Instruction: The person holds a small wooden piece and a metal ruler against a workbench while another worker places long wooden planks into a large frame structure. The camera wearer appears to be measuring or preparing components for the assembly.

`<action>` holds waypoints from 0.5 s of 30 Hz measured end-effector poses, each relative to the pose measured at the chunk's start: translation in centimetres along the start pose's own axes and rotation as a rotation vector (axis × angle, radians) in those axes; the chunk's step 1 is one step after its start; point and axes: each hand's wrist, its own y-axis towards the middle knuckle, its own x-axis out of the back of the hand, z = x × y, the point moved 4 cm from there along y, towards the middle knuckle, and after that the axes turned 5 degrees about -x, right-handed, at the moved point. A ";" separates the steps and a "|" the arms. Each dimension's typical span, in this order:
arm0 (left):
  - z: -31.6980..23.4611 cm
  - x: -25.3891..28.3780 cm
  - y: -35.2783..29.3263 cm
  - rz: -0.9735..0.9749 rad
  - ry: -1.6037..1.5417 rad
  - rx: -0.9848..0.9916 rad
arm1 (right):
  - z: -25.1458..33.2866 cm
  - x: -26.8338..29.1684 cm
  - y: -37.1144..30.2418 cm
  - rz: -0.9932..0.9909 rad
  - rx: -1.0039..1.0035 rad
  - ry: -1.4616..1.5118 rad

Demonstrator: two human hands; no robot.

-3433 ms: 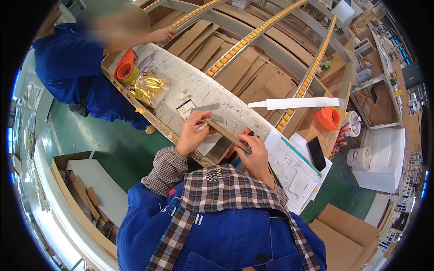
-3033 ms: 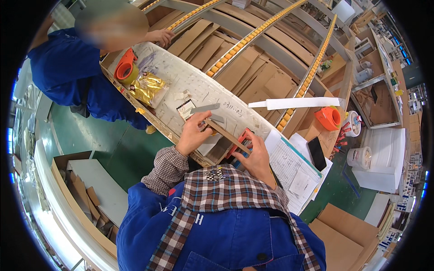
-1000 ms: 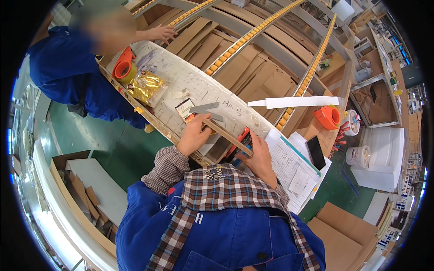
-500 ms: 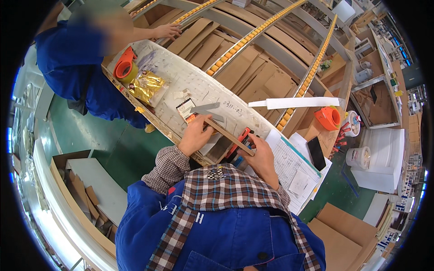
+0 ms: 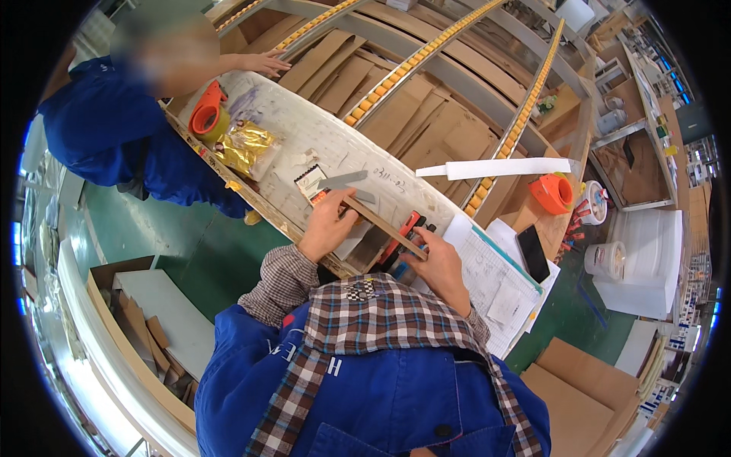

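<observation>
A narrow brown strip, like wood or stiff board, spans slantwise between my two hands over the white-covered bench. My left hand pinches its far left end. Its near right end is gripped by my right hand, between thumb and fingers. Just beneath the strip lie red-and-black handled tools, partly covered by it. Beyond my left hand, two grey flat pieces rest beside a small white-and-orange printed packet.
On the bench's left sit an orange tape dispenser and a gold foil bag. A clipboard with papers and a black phone lie right. A white foam strip crosses yellow roller rails. A co-worker stands left.
The co-worker's arm and body have shifted slightly left. My hands keep hold of the brown strip in nearly the same place.
</observation>
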 end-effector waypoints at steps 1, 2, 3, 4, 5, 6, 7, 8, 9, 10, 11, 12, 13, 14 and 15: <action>0.1 -0.1 0.0 -0.003 -0.016 -0.008 | 0.0 0.1 0.0 0.005 -0.009 0.003; 0.2 -0.1 -0.1 -0.009 -0.032 -0.015 | -0.2 0.0 0.1 -0.001 -0.009 -0.005; 0.3 -0.1 -0.1 -0.015 -0.049 -0.023 | -0.5 -0.1 0.1 -0.007 -0.009 -0.013; 0.4 -0.1 -0.1 -0.012 -0.057 -0.016 | -0.6 -0.2 0.2 -0.013 -0.009 -0.021; 0.4 -0.1 -0.1 -0.009 -0.064 -0.009 | -0.6 -0.2 0.2 0.002 -0.025 -0.026; 0.3 -0.2 -0.1 -0.005 -0.071 -0.003 | -0.4 -0.1 0.2 0.017 -0.042 -0.031; 0.1 -0.1 0.0 -0.006 -0.073 0.003 | -0.4 -0.1 0.2 0.031 -0.058 -0.036; -0.3 0.1 0.0 -0.010 -0.073 0.009 | -0.3 -0.2 0.2 0.027 -0.055 -0.035; -0.5 0.1 0.0 -0.014 -0.074 0.015 | -0.2 -0.3 0.2 0.022 -0.052 -0.035; -0.4 0.1 0.0 -0.011 -0.056 0.000 | -0.2 -0.3 0.1 0.017 -0.048 -0.035; -0.3 0.1 0.0 -0.008 -0.038 -0.015 | -0.2 -0.3 0.1 0.034 -0.054 -0.030; -0.3 0.1 0.0 -0.005 -0.019 -0.030 | -0.2 -0.4 0.2 0.050 -0.060 -0.026; -0.3 0.1 0.0 0.006 -0.008 -0.016 | -0.1 -0.4 0.2 0.067 -0.066 -0.021; -0.6 0.2 0.0 0.016 0.004 -0.006 | -0.1 -0.5 0.1 0.067 -0.058 -0.020; -0.7 0.3 0.0 0.026 0.015 0.004 | 0.0 -0.5 -0.1 0.067 -0.050 -0.019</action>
